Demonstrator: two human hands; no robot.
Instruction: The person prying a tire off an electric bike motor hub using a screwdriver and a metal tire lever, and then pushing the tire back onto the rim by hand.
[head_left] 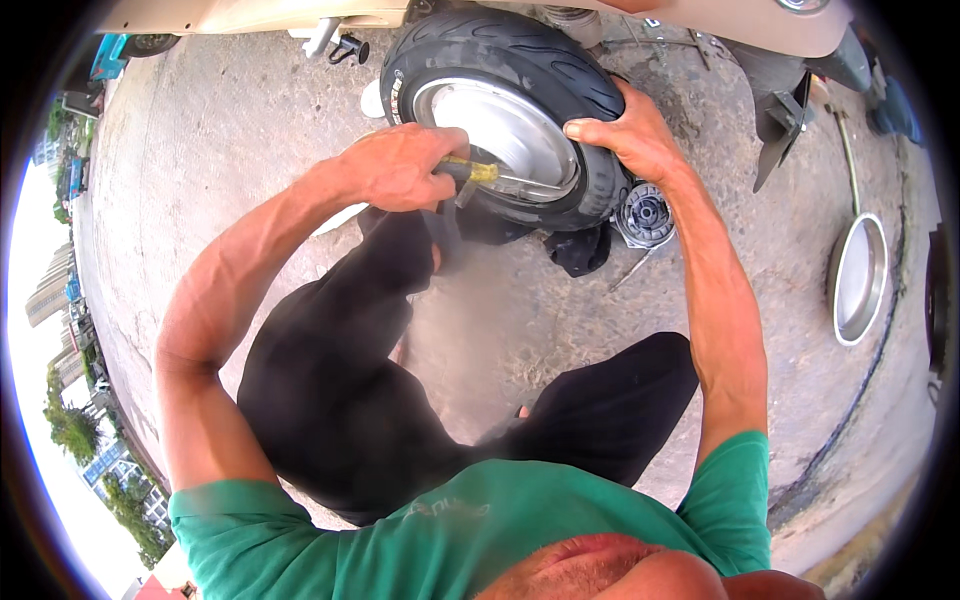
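Note:
A black scooter tyre on a silver wheel rim stands tilted on the concrete in front of me. My left hand is closed around the yellow-and-dark handle of a screwdriver. Its thin metal shaft points right across the lower part of the rim; whether the tip touches metal I cannot make out. On the tyre's right side my right hand grips the rubber, thumb on the near sidewall by the rim and fingers partly hidden behind the tread.
Beside the tyre's lower right lie a round finned metal part, a black cloth-like item and a thin rod. A long-handled round pan rests at the far right. Beige vehicle bodywork overhangs the tyre.

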